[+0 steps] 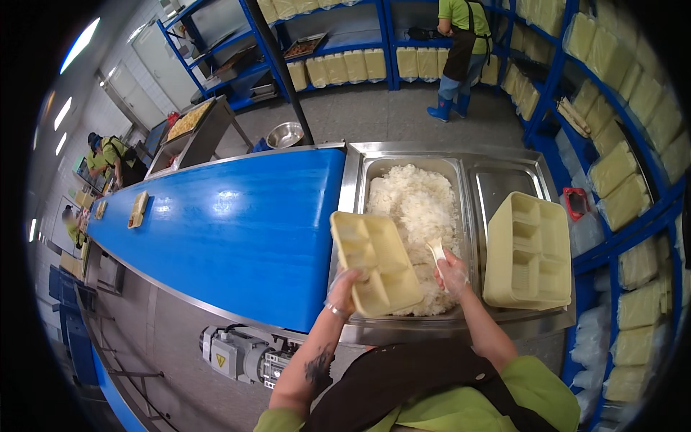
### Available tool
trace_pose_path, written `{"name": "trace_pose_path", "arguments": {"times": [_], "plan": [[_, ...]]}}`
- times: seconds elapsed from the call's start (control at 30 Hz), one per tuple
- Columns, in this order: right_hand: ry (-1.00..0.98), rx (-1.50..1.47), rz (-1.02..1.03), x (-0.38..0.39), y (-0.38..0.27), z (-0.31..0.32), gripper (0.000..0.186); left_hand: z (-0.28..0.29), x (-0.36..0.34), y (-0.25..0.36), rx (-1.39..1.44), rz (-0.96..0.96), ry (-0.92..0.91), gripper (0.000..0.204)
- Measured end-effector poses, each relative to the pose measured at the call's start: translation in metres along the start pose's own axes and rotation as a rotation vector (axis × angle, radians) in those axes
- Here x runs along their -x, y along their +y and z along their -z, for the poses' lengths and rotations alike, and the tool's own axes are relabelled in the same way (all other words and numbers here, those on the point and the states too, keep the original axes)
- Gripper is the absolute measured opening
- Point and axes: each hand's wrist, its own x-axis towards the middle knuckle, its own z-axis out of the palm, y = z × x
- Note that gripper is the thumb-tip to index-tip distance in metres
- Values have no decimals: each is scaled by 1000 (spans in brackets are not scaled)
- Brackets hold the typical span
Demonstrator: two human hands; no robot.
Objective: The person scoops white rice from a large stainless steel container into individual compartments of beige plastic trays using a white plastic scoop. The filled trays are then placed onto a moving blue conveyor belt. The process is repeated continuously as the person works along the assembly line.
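Observation:
My gloved left hand [344,286] grips the left edge of a pale yellow compartment tray [374,259], which is tilted over the near left part of a steel pan of white rice [410,187]. My gloved right hand [450,273] is closed on the handle of a white scoop [436,252] in the pan, its far end hidden or indistinct against the rice. A stack of matching empty trays [525,245] stands on the steel counter to the right of the rice.
A blue conveyor belt [252,237] runs leftward, carrying filled trays [138,209]. Behind stand a post [273,57], a steel bowl [285,133] and a food cart [188,121]. Blue shelves [612,237] with packed containers line the right and back. Co-workers [461,65] stand at the back and far left.

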Motion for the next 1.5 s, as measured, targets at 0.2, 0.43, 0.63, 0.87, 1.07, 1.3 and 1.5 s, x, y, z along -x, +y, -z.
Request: {"name": "trace_pose_path", "arguments": {"times": [0.2, 0.43, 0.63, 0.87, 1.07, 1.3, 1.5], "plan": [[183, 1052, 553, -2, 3, 1, 44, -42, -31, -11, 46, 32, -98, 30], [98, 326, 103, 28, -29, -1, 40, -23, -12, -8, 51, -77, -175, 49], [-183, 151, -43, 37, -23, -3, 39, -10, -11, -8, 46, -183, -237, 37], [-158, -133, -80, 63, -42, 6, 38, 48, -26, -28, 306, -138, -155, 6], [-183, 123, -82, 71, -43, -8, 38, 52, -18, -17, 348, -126, -168, 16], [-131, 26, -8, 66, -59, -4, 37, 28, 16, 6, 354, -75, -139, 17], [-194, 154, -42, 54, -54, -27, 37, 125, -46, -37, 529, -175, -518, 51]]}}
